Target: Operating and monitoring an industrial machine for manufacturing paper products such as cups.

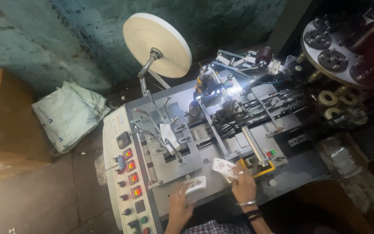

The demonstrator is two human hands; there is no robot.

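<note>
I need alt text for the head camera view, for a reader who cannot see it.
A person's left hand and right hand each hold a small stack of white printed cards at the front of a grey metal packing machine. A large white tape reel stands above it, with a button-and-display control panel on its left side.

dim room; machine lamp (238, 88) glares; corners dark
</note>
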